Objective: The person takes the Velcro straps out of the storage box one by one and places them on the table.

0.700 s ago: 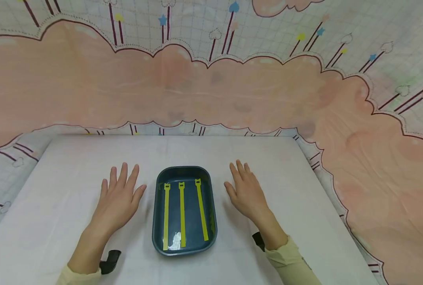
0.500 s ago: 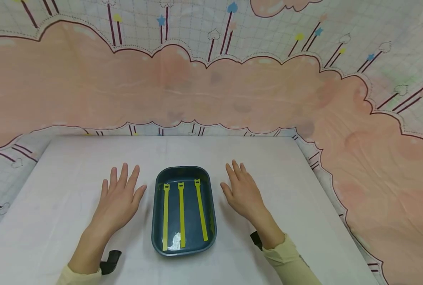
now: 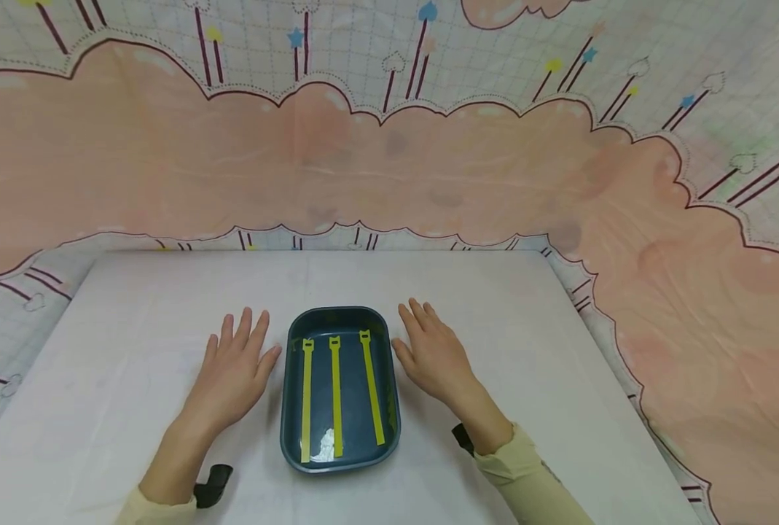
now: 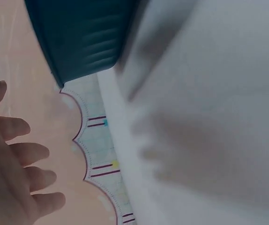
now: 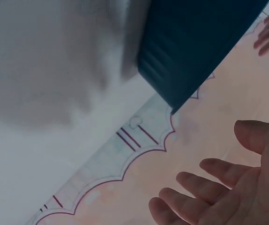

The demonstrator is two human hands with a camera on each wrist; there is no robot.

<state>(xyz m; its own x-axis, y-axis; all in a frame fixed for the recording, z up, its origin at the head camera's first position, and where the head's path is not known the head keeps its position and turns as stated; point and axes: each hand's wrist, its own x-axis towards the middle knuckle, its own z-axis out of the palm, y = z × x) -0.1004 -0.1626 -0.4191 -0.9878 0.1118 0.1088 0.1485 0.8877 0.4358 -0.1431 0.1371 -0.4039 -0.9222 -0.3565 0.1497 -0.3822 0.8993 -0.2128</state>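
Note:
A dark blue-green tray with rounded corners stands between my hands in the head view. Three yellow strap ties with slotted heads lie lengthwise in it: a left one, a middle one and a slightly slanted right one. My left hand hovers left of the tray, fingers spread and holding nothing. Close to the tray's right rim is my right hand, its fingers extended and holding nothing. Both wrist views show the tray's outer wall apart from the fingers.
The tray stands on a white-covered table. Behind and beside it hangs a patterned cloth in peach and white. A black wrist strap piece sticks out by the left sleeve, another by the right.
Both hands have moved inward toward the tray, the right hand farther to the left and the left hand slightly to the right. The tray and ties have stayed put.

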